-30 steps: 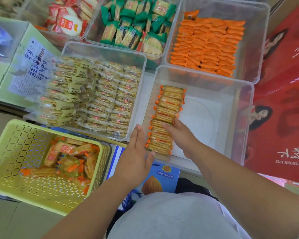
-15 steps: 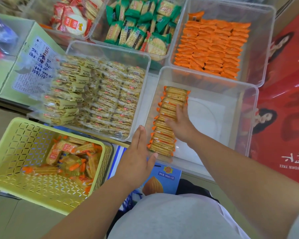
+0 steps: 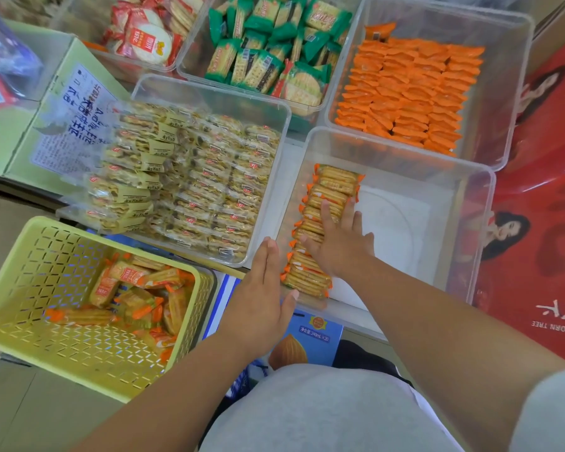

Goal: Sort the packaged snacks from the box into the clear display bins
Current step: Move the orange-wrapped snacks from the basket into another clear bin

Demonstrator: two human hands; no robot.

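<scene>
Right hand (image 3: 340, 244): fingers straight and spread, pressed flat on the row of orange-edged cracker packets (image 3: 335, 187), gripping nothing | left hand (image 3: 261, 288): flat, fingers straight and together, against the outer near corner of the clear bin (image 3: 405, 236) | row lines the bin's left wall | more packets (image 3: 128, 285) lie loose in the yellow basket (image 3: 46, 256)
</scene>
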